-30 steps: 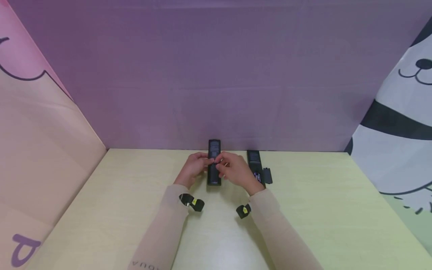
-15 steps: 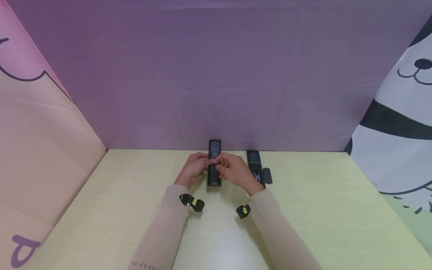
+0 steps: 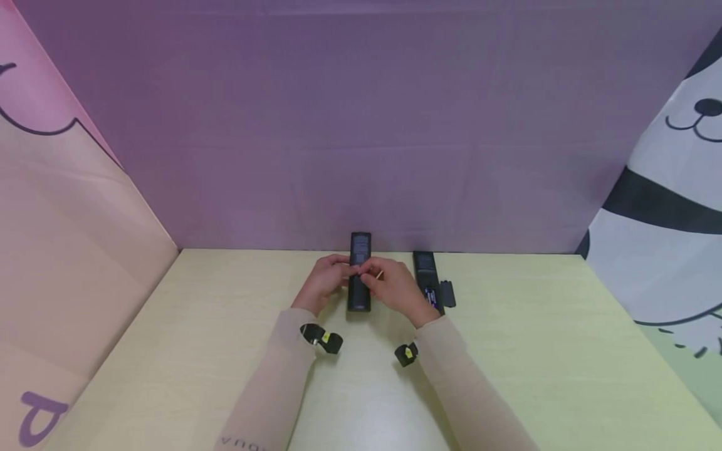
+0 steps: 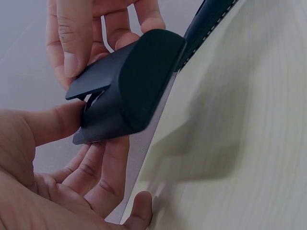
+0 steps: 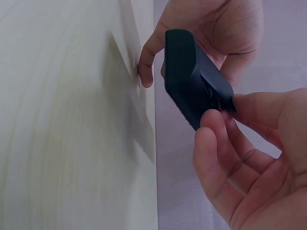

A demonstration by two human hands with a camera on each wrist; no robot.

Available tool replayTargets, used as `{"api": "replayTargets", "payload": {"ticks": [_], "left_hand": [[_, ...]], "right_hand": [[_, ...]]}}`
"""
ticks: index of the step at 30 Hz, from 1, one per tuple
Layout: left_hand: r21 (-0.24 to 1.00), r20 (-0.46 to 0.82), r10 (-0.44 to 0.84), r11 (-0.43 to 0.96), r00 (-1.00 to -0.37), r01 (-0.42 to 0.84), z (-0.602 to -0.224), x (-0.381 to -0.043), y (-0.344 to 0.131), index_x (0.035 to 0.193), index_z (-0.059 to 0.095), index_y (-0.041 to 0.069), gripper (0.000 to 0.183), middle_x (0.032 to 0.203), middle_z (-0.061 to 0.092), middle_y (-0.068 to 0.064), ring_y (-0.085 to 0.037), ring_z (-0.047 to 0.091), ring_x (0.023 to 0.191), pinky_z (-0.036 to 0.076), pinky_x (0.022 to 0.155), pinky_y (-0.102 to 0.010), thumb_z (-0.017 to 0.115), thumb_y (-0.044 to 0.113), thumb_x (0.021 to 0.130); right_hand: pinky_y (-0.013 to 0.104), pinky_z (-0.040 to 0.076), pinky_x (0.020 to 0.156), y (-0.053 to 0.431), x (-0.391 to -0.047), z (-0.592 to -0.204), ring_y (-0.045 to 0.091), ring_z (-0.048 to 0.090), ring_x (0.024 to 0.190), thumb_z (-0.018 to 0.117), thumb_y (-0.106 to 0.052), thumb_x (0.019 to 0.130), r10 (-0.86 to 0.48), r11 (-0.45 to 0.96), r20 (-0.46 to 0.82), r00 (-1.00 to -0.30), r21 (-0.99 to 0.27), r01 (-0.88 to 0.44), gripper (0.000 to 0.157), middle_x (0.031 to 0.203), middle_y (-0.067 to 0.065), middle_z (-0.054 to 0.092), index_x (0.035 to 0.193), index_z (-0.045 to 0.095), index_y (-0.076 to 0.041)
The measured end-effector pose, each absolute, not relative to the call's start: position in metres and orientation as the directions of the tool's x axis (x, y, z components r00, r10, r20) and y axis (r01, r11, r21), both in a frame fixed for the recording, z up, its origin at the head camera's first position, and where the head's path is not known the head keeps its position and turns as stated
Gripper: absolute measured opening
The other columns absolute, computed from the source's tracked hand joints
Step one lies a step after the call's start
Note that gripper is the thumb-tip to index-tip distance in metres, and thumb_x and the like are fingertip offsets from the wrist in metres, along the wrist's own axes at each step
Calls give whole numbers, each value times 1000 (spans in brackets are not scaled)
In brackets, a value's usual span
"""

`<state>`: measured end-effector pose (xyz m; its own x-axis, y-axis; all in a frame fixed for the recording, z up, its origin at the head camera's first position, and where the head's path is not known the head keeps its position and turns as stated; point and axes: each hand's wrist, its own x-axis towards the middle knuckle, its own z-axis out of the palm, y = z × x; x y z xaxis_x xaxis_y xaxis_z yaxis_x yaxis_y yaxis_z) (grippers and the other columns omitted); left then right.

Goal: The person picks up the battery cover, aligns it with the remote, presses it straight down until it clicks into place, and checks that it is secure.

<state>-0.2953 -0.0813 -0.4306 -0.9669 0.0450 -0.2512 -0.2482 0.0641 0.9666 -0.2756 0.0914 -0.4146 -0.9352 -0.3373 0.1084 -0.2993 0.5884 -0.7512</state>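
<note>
A black remote control (image 3: 361,244), back side up, is held over the table by my left hand (image 3: 326,277). The left thumb lies at its edge, with fingers curled beneath. My right hand (image 3: 395,283) pinches the remote's battery cover (image 4: 103,74) between thumb and fingertips. In the left wrist view one long edge of the cover stands off the remote's body, leaving a dark gap. The right wrist view shows the same gap beside the right fingers (image 5: 218,120). What lies inside the compartment is mostly hidden.
A second black remote (image 3: 424,263) lies to the right on the pale table (image 3: 541,351), its compartment uncovered with batteries (image 3: 431,297) showing. Its loose cover (image 3: 447,293) lies alongside. A purple backdrop (image 3: 361,125) rises behind the table.
The held remote has shifted very slightly to the right. Both hands keep nearly the same place, with small movements of the right fingers. The second remote and its cover stay put.
</note>
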Motion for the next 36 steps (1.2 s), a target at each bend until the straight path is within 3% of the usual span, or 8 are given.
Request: {"api": "replayTargets", "payload": {"ticks": [23,36], "left_hand": [[959,-276,34,80,-961,-272,-429,-295,-79,126,66,5,33,118,71,-14,-25,65,89,41,89,-37,70,13,94],[965,-258,27,63,-966,-256,-429,-296,-79,123,67,2,30,113,71,-13,-22,66,81,41,83,-36,70,12,94]], "right_hand": [[28,50,62,90,-275,-419,13,60,70,69,-15,98,-312,637,158,-937,-697,-330,7,93,3,74,102,74,-17],[29,47,61,91,-276,-419,15,62,68,71,-20,96,-263,645,117,-958,-717,-264,16,87,7,71,107,62,-12]]}}
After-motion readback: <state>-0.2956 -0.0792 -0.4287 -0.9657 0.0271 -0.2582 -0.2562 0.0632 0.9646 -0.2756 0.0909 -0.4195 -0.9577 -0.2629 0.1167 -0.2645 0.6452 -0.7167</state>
